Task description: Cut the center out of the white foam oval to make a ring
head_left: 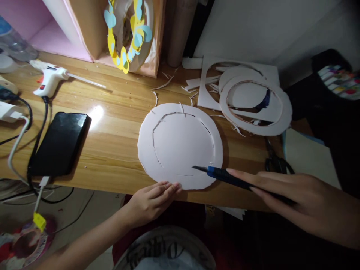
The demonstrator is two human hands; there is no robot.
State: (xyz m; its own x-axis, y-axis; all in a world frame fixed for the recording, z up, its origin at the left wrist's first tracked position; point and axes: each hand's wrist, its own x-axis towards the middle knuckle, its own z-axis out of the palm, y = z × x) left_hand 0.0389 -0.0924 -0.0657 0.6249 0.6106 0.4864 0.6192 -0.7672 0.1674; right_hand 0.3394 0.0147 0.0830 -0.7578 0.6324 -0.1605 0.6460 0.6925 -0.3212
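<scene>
A round white foam board disc [184, 146] lies flat near the table's front edge. An inner ring of cuts shows on it, broken along the lower part. My left hand [153, 198] rests on the disc's lower edge, fingers stretched out and lying flat. In my right hand [298, 198] is a blue and black craft knife [230, 177], gripped by its handle. Its blade points left over the lower right of the disc; whether the tip touches the board I cannot tell.
A white cut-out ring [284, 112] and board scraps lie at the back right, with scissors [277, 163] nearby. On the left are a glue gun [52, 80], a black phone-like device [60, 144] and cables. A paper-decorated ring [123, 62] leans in a box behind.
</scene>
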